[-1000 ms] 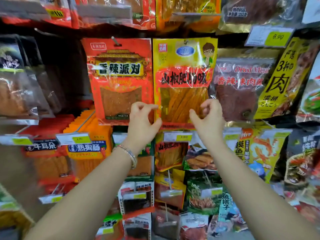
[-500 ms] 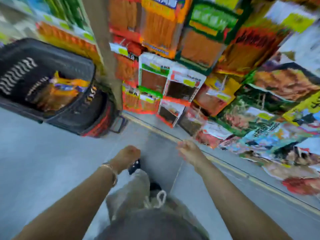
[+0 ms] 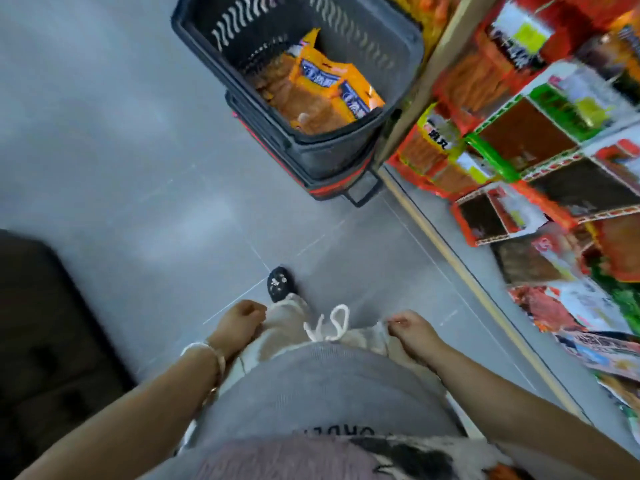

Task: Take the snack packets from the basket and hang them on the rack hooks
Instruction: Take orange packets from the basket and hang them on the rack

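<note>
The snack packets (image 3: 322, 88) are in the black basket (image 3: 325, 157), far ahead on the grey floor (image 3: 121, 168). They are orange with blue labels and lie in a loose pile at the bottom. The basket stands just left of the rack (image 3: 414, 98), which runs down the right side and is full of other packets (image 3: 519, 133) that already hang there. The picture is blurry, so I cannot see the hooks.

The left hand (image 3: 240, 320) is near, down by the person's waist, with its fingers loosely curled. It holds no packet. It has a bracelet (image 3: 207, 355) on the wrist. The right hand (image 3: 410, 329) is also near and low, on the other side of the waist. Its fingers are loosely curled too and it holds no packet. Both hands are well apart from the basket. One dark shoe (image 3: 280, 284) shows on the floor between the hands and the basket.

I think the packets will feel light and thin. They look like soft, shiny bags, so they will bend and crinkle and may slip in the fingers. The snacks inside could crack if they are squeezed hard. A good place to take hold would be the flat top edge of a bag, with a pinch of thumb and fingers. The hole for the hook is probably there, though I cannot see it. One bag at a time looks easiest, because the pile is messy and the bags lie on top of each other
</note>
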Tool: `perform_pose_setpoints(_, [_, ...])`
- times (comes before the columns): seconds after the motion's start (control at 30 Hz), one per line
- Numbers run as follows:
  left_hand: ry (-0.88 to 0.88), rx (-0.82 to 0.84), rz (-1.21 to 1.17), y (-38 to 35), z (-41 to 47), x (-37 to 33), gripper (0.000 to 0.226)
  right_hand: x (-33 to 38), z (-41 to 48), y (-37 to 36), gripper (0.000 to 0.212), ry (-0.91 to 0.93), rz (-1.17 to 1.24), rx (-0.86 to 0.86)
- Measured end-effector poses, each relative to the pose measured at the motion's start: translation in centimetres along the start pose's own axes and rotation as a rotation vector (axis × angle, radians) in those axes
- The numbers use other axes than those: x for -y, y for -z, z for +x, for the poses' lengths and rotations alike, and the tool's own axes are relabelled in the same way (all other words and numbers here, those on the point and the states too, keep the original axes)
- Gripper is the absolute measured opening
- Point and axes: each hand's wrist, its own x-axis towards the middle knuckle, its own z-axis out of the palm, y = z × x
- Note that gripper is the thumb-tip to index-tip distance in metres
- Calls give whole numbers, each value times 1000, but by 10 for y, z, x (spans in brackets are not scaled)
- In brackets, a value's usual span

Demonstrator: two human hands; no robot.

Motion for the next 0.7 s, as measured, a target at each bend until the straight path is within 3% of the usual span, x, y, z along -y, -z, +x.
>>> perform_pose_setpoints(0.2, [60, 27, -59, 92, 32, -12, 8, 130, 34, -30, 14, 23, 147, -99])
perform_pose_setpoints(0.27, [48, 19, -35, 113, 38, -20, 9, 163, 38, -29, 21, 59, 175, -90])
perform_pose_setpoints(0.4, [47, 8, -151, 143, 57, -51, 18, 226, 54, -19, 11, 179, 199, -71])
perform_pose_setpoints(0.7, [-152, -2, -278, 205, 124, -206, 14, 381, 138, 52, 15, 366, 400, -94])
